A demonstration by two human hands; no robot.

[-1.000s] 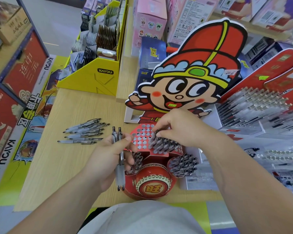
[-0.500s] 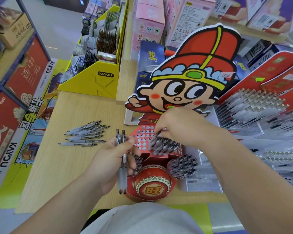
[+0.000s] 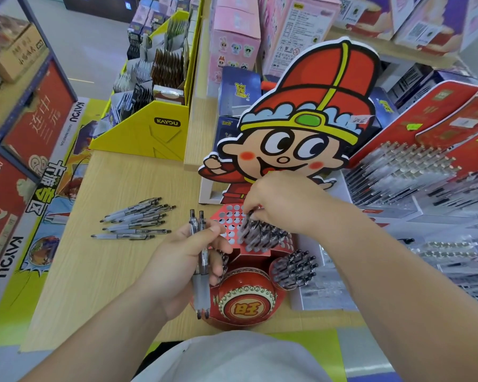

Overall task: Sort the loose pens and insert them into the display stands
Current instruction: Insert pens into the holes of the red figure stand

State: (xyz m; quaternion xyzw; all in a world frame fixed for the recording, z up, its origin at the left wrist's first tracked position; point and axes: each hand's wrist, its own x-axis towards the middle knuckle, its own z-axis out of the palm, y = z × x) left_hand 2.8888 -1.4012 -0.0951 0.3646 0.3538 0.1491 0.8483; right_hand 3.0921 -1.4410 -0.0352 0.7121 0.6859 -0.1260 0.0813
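Left hand (image 3: 182, 260) grips 2 pens (image 3: 202, 274) upright, thumb clamped across them, just beside the red display stand (image 3: 228, 226). Right hand (image 3: 282, 205) fingertips pinch a pen (image 3: 245, 224) in the stand's hole grid (upper tier). Loose pens (image 3: 138, 219) lie on the table (image 3: 94, 271), left.

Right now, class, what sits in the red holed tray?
Pens stand in its right part; the left holes of the tray are empty. The right hand covers the far rows.
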